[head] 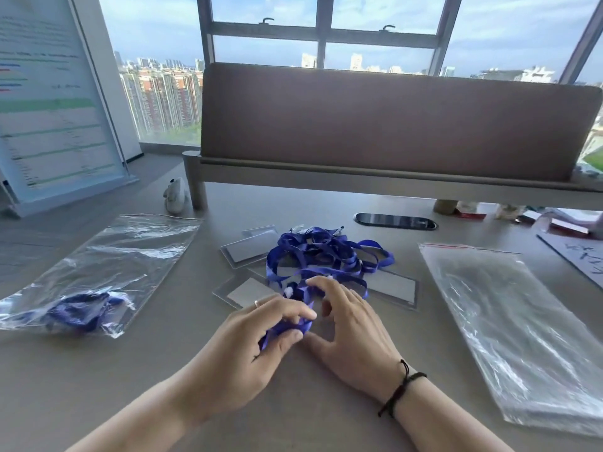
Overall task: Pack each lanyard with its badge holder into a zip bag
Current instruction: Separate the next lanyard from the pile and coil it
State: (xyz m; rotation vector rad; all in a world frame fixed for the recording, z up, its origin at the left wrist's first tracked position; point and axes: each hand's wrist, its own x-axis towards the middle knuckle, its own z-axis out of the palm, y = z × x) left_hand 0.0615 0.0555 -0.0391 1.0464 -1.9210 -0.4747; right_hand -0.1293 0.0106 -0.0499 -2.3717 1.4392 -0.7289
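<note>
A tangle of blue lanyards (323, 256) lies mid-table over several clear badge holders (249, 247). My left hand (257, 344) pinches a bunched blue lanyard strap (288, 324) drawn from the pile's near edge. My right hand (352, 327) rests beside it, fingers spread and touching the pile, thumb near the strap. On the left lies a zip bag (107, 269) with a blue lanyard inside. A stack of empty zip bags (509, 324) lies on the right.
A grey desk divider (391, 125) stands behind the pile, with a black cable-port cover (394, 221) below it. A white sign board (55, 102) stands far left, a small white object (174, 195) near the divider leg. Papers and small items (554, 223) sit far right.
</note>
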